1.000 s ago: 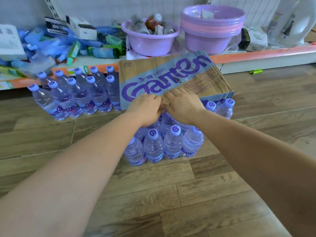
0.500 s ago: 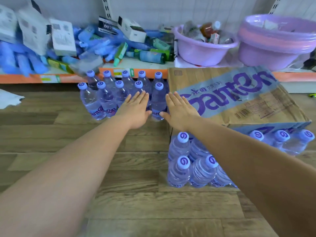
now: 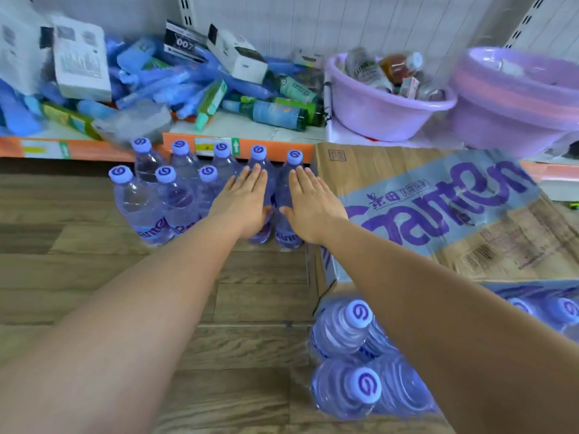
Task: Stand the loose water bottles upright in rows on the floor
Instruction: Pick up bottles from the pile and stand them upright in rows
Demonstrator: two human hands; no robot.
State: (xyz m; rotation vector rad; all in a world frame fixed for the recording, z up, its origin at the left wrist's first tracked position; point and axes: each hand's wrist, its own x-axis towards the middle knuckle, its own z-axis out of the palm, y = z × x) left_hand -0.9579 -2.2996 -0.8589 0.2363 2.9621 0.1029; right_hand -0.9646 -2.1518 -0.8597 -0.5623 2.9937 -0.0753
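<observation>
Several clear water bottles with purple caps [image 3: 147, 202] stand upright in two rows on the wooden floor, just in front of the shelf. My left hand [image 3: 242, 203] and my right hand [image 3: 311, 206] lie flat with straight fingers over the right end of those rows; whether they touch the bottles I cannot tell. A second group of upright bottles [image 3: 347, 355] stands at the lower right, partly under a flattened brown and purple carton [image 3: 438, 211].
An orange-edged shelf [image 3: 275, 148] runs behind the rows, piled with blue packets and boxes [image 3: 81, 61]. Two purple basins [image 3: 382, 111] sit on it to the right. Wooden floor [image 3: 78, 277] lies bare on the left.
My hands left the carton's edge and moved left to the standing rows, fingers now straight. The view swung left and nearer, so the carton and second group sit further right.
</observation>
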